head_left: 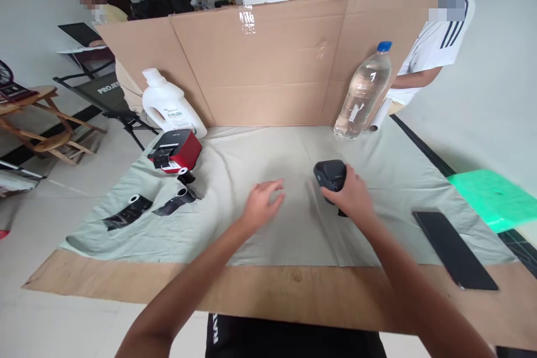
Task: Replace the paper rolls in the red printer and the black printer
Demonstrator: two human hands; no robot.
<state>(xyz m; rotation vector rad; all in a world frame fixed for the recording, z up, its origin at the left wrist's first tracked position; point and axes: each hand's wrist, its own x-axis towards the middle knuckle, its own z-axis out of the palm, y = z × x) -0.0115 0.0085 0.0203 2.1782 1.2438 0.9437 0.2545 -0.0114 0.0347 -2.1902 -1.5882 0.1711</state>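
My right hand (352, 197) is closed around a small black device (330, 174) that stands on the grey cloth (293, 224) right of centre. My left hand (263, 202) hovers just above the cloth a little to the left of it, fingers loosely spread, holding nothing. Further left stands a red and black label printer (176, 151). Two black rolls with loose black tape lie in front of it (126, 210), (178, 201).
A cardboard screen (268, 61) walls the back of the table. A white jug (170, 102) stands at its left, a clear water bottle (364, 92) at its right. A black phone (455, 249) lies at right. Two other people stand behind the screen.
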